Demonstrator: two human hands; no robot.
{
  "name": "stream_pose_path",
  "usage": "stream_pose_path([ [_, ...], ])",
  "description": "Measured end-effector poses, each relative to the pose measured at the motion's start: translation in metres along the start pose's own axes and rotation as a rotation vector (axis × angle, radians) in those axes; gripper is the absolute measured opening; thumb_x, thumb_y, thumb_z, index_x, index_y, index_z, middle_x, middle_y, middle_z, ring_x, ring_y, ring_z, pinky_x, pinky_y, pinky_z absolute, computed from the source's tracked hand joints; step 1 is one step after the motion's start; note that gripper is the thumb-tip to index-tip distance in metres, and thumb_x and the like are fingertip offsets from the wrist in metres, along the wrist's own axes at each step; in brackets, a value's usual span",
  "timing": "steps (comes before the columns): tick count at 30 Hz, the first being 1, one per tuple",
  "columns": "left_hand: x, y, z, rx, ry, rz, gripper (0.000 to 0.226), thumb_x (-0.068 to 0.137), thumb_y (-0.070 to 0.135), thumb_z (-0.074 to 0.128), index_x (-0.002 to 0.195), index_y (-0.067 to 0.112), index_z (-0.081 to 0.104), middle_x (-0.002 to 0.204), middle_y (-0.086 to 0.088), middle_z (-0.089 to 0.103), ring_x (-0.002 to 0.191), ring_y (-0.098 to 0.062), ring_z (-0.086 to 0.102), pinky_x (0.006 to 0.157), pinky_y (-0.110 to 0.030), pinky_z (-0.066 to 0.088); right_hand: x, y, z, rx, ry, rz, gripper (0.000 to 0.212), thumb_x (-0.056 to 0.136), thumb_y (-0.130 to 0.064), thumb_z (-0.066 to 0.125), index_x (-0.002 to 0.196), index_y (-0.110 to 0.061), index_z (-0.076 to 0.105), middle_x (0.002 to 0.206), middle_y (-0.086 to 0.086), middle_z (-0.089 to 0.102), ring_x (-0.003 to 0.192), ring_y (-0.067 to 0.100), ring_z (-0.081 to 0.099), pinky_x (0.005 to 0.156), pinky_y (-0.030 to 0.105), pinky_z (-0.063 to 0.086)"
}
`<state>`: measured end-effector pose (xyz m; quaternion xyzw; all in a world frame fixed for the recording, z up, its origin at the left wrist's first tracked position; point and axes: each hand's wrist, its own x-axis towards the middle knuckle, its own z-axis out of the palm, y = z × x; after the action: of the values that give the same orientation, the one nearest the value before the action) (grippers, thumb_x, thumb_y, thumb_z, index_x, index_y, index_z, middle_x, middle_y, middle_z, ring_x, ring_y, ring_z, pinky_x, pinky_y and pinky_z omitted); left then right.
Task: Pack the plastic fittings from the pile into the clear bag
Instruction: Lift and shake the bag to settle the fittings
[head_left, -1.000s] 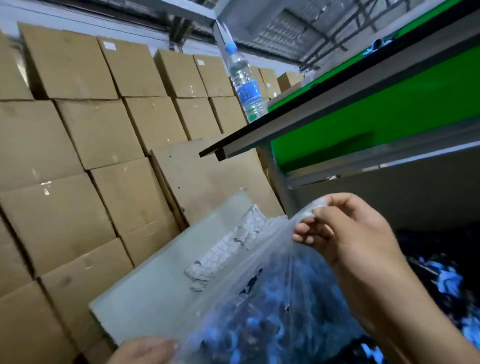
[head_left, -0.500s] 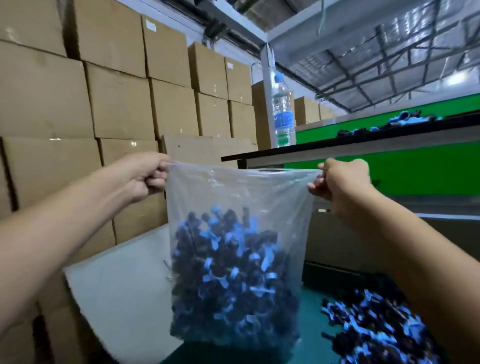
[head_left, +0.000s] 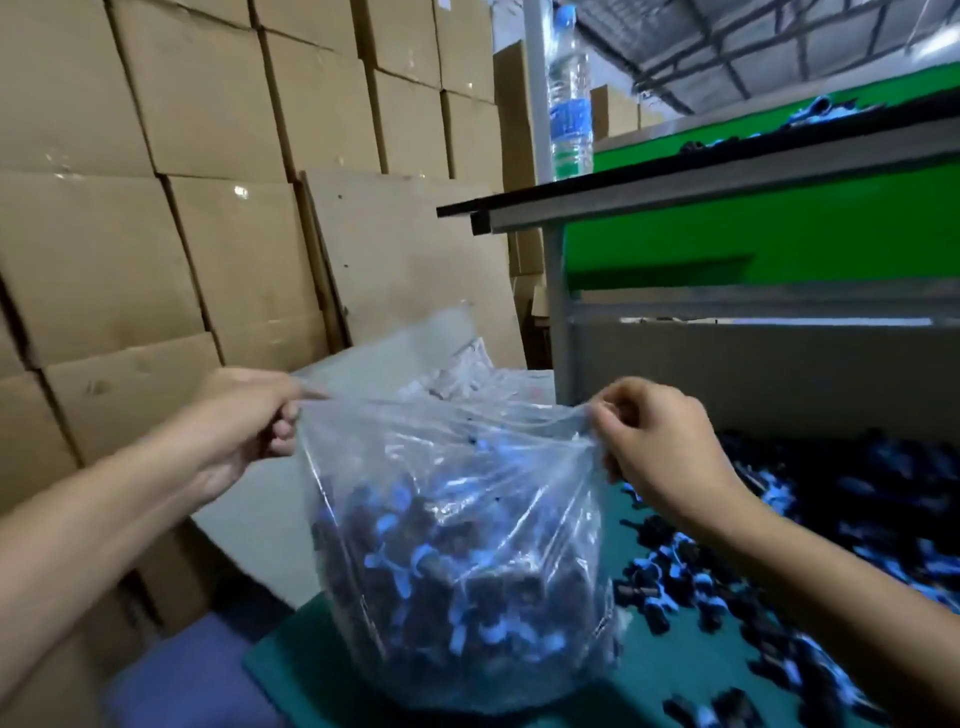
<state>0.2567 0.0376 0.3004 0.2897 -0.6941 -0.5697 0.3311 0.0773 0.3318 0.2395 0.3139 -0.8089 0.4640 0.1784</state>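
Observation:
A clear plastic bag (head_left: 457, 467) stands on the green table top (head_left: 311, 670), its lower half filled with dark and blue plastic fittings (head_left: 447, 571). My left hand (head_left: 244, 415) pinches the bag's left top corner. My right hand (head_left: 654, 441) pinches the right top corner, and the bag's mouth is stretched between them. A pile of loose dark and blue fittings (head_left: 810, 525) lies on the table to the right of the bag, partly behind my right forearm.
Stacked cardboard boxes (head_left: 197, 156) form a wall on the left. A grey board (head_left: 374, 358) leans behind the bag. A green-sided upper shelf (head_left: 727, 176) with a water bottle (head_left: 570, 104) overhangs the right. A blue seat (head_left: 182, 680) is at lower left.
The bag has come down from held-up height and its bottom now rests on the table. Both hands dropped with it, still holding the top corners. The camera tilted downward.

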Motion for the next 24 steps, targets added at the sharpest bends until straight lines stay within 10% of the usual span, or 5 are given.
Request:
stream_pose_path([
  [7, -0.010, 0.114, -0.009, -0.110, 0.021, 0.287, 0.030, 0.093, -0.008, 0.041, 0.093, 0.000, 0.070, 0.041, 0.006, 0.035, 0.032, -0.004, 0.027, 0.036, -0.015, 0.032, 0.046, -0.058, -0.063, 0.321, 0.377, -0.228, 0.013, 0.098, -0.022, 0.063, 0.086, -0.021, 0.067, 0.065, -0.008, 0.068, 0.053, 0.010, 0.073, 0.065, 0.041, 0.061],
  [14, 0.000, 0.060, 0.020, 0.312, -0.061, 0.008, 0.023, 0.106, 0.003, 0.045, 0.112, -0.004, 0.067, 0.055, -0.012, 0.063, 0.037, -0.017, 0.054, 0.036, -0.024, 0.049, 0.048, -0.036, -0.014, 0.571, -0.022, 0.217, 0.018, 0.100, 0.000, 0.056, 0.084, -0.007, 0.059, 0.080, 0.010, 0.063, 0.057, 0.016, 0.074, 0.061, 0.032, 0.064],
  [20, 0.002, 0.077, 0.007, 0.105, 0.097, 0.293, 0.023, 0.100, 0.003, 0.055, 0.092, 0.004, 0.075, 0.048, -0.004, 0.060, 0.034, -0.010, 0.051, 0.033, -0.020, 0.043, 0.060, -0.029, -0.028, 0.599, 0.159, 0.059, 0.013, 0.092, -0.006, 0.063, 0.081, -0.014, 0.064, 0.063, -0.002, 0.068, 0.055, 0.020, 0.075, 0.052, 0.032, 0.061],
  [24, -0.005, 0.046, 0.030, 0.142, -0.008, 0.156, 0.016, 0.101, 0.005, 0.057, 0.096, 0.000, 0.071, 0.044, 0.000, 0.053, 0.033, -0.011, 0.045, 0.033, -0.020, 0.040, 0.070, -0.021, -0.009, 0.556, 0.207, 0.094, 0.013, 0.097, -0.012, 0.062, 0.085, -0.016, 0.066, 0.075, -0.001, 0.072, 0.059, 0.018, 0.076, 0.064, 0.044, 0.066],
])
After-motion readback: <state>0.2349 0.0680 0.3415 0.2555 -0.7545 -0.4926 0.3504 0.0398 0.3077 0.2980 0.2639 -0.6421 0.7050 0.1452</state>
